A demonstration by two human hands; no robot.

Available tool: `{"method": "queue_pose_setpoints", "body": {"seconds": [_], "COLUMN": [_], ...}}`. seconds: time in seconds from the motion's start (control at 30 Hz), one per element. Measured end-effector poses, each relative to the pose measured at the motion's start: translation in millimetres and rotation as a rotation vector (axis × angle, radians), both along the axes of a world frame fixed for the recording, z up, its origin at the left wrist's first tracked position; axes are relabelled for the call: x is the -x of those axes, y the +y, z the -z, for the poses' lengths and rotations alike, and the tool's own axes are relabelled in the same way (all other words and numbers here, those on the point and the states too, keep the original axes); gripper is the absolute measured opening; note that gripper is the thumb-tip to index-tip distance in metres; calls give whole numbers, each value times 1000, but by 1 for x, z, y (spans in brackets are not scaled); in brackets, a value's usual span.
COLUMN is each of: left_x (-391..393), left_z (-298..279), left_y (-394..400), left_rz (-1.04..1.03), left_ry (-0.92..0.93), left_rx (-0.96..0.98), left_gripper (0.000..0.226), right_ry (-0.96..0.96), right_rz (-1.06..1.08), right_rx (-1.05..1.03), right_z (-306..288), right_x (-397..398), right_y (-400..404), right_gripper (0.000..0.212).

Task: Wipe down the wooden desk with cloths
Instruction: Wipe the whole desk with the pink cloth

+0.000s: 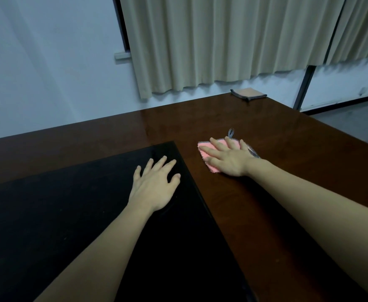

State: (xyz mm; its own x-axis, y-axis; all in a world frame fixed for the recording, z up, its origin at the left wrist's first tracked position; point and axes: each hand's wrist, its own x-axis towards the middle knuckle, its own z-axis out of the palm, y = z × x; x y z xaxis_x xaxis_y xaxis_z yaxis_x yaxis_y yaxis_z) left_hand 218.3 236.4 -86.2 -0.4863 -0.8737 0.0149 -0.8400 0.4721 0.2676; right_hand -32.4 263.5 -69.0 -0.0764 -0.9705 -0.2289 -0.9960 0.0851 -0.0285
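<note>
Right hand: the right hand [226,159] lies flat, fingers straight and spread, pressing the pink cloth [209,153] onto the wooden desk [266,131].
Pink cloth: right of the black mat [69,214], its grey loop poking out beyond the fingertips.
Left hand: the left hand [154,184] rests open on the mat, fingers spread, holding nothing.
Second cloth: a folded tan cloth [249,93] sits at the desk's far corner, well apart.
Backdrop: beige curtains [222,40] hang behind.
</note>
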Motion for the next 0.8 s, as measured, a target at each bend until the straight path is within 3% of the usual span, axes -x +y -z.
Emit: {"method": "queue_pose_setpoints", "body": {"seconds": [0.37, 0.8], "left_x": [5, 73], "left_z": [-12, -12], "left_y": [-2, 4], "left_rz": [-15, 87], "left_ry": [-19, -34], "left_rx": [-67, -53], "left_gripper": [57, 58], "right_ry": [-40, -16], "right_rz": [-261, 72], "right_rx": [4, 21], "right_z": [1, 3], "right_x": [-21, 71], "right_y": [142, -1], "right_gripper": [54, 54]}}
